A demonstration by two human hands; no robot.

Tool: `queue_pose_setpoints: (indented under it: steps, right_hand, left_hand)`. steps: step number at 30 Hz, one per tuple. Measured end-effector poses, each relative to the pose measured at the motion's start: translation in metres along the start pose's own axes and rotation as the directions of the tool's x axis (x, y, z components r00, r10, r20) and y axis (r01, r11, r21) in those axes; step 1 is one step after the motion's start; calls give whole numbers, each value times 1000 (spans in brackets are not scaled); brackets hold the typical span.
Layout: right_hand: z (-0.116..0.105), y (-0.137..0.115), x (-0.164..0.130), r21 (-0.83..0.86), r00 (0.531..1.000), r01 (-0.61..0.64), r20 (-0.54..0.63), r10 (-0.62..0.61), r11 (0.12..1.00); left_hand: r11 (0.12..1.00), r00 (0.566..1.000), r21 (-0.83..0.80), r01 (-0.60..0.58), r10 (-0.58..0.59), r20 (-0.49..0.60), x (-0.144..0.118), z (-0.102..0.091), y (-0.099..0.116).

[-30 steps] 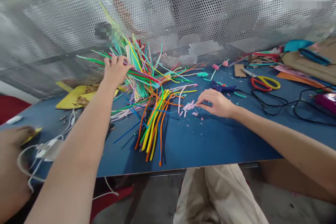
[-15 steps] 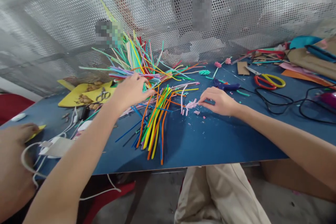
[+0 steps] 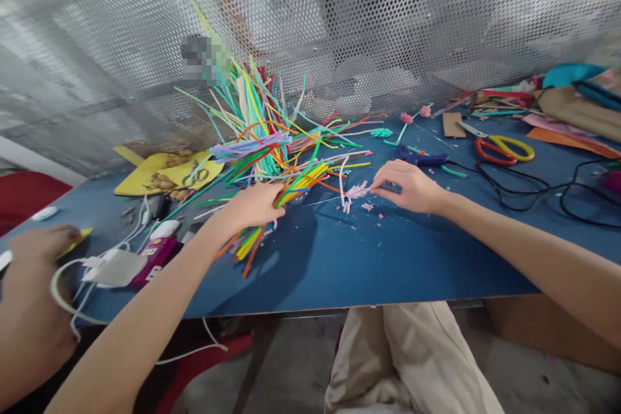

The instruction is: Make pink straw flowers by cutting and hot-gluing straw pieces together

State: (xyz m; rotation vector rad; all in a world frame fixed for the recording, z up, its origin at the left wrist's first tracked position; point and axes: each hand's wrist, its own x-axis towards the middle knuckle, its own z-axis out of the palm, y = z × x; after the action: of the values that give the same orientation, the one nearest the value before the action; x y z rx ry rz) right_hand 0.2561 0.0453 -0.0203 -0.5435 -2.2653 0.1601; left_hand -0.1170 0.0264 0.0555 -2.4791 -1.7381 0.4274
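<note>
At the scrap-strewn blue table [image 3: 369, 278], our left hand [image 3: 255, 205] clamps coloured stems [image 3: 307, 184], our right hand [image 3: 406, 186] pinches a lilac sprig [image 3: 358, 190]; behind the table stands a perforated metal screen [image 3: 369, 13].

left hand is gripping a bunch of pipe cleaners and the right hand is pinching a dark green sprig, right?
The colour is wrong: in the head view, the sprig pinched by the right hand is pale lilac. The left hand does grip a bunch of pipe cleaners.
</note>
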Motion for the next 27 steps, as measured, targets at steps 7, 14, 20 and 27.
queue_pose_setpoints:
  steps: [7, 14, 20, 27]
  right_hand:
    - [0, 0, 0, -5, 1000, -2, 14, 2, 1000]
    - [0, -1, -1, -16, 1000, -9, 11, 9, 1000]
    - [0, -2, 0, -4, 1000, -12, 7, 12, 1000]
    - [1, 0, -1, -5, 1000, 6, 5, -6, 1000]
  left_hand:
    - [968, 872, 124, 217, -136, -469, 12, -10, -61]
    - [983, 934, 131, 129, -76, -350, 54, 14, -98]
    - [992, 951, 93, 87, -55, -306, 58, 13, -108]
    - [996, 929, 88, 28, 7, -369, 51, 1, -134]
